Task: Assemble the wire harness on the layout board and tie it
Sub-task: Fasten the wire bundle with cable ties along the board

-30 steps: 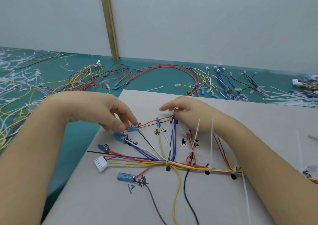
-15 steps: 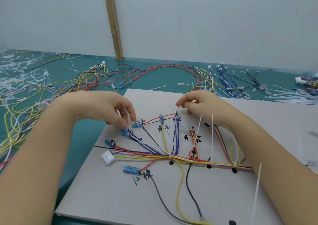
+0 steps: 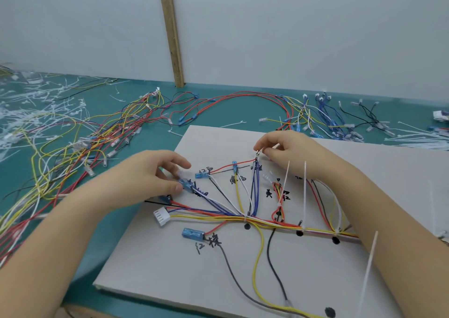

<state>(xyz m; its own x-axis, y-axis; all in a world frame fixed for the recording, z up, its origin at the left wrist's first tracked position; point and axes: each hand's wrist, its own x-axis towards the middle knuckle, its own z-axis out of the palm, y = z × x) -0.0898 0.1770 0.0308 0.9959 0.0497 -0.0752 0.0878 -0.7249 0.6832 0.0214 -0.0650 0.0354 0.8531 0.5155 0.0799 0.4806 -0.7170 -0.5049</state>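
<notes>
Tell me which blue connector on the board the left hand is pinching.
The blue connector at the board's left edge, under the left hand; the other blue ones lie untouched.

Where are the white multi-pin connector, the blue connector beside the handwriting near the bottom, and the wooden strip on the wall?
white multi-pin connector (image 3: 161, 216): head view, middle of its housing.
blue connector (image 3: 193, 234): head view, middle of its sleeve.
wooden strip (image 3: 171, 32): head view, midway up.
</notes>
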